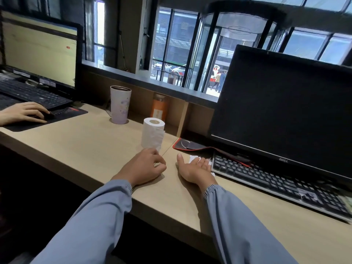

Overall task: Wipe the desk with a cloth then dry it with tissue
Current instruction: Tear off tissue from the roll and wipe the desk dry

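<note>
The beige desk carries an upright white tissue roll whose loose end hangs down its front. My left hand sits just in front of the roll with curled fingers, and a sliver of white tissue shows at its fingertips. To its right, my right hand lies with its fingers straight and its palm turned up and left. It rests on a crumpled white piece of tissue beside the keyboard. No cloth is visible.
A black keyboard and dark monitor fill the right side, with a red-edged mouse pad partly under them. A lilac cup and orange bottle stand behind the roll. Another person's hand holds a mouse at the far left.
</note>
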